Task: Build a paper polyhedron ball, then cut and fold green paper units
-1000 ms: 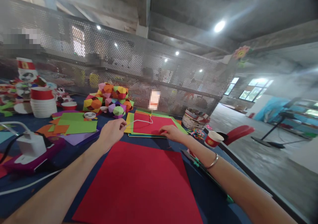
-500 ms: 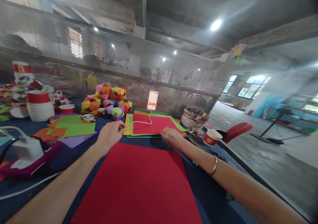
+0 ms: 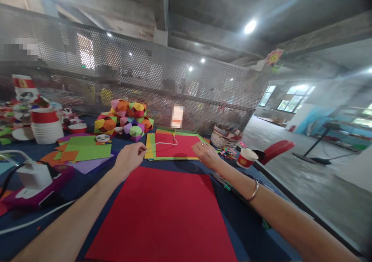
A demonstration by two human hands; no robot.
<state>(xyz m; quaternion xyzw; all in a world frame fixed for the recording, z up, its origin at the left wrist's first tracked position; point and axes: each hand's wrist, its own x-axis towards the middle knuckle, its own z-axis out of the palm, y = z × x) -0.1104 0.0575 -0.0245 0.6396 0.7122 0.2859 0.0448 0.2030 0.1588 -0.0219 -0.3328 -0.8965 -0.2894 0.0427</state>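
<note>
Left hand point(image 3: 130, 158): thumb and forefinger closed in a pinch on a white cable point(image 3: 164, 143). Right hand point(image 3: 205, 154): fingers loosely curled at the paper stack's point(image 3: 180, 149) right end; hold, if any, cannot be told. Cable: from pinch across stack, toward phone point(image 3: 177, 117). Phone: upright before mesh point(image 3: 139, 78), probably leaned for viewing; screen blurred. Red sheet point(image 3: 165, 215): flat, nearest. Cups point(image 3: 47, 132): nested, presumably saving room. Single cup point(image 3: 247, 158): gold emblem, unreadable.

The paper stack point(image 3: 183, 150) lies behind the sheet point(image 3: 165, 215), left of the basket point(image 3: 223, 139).
</note>
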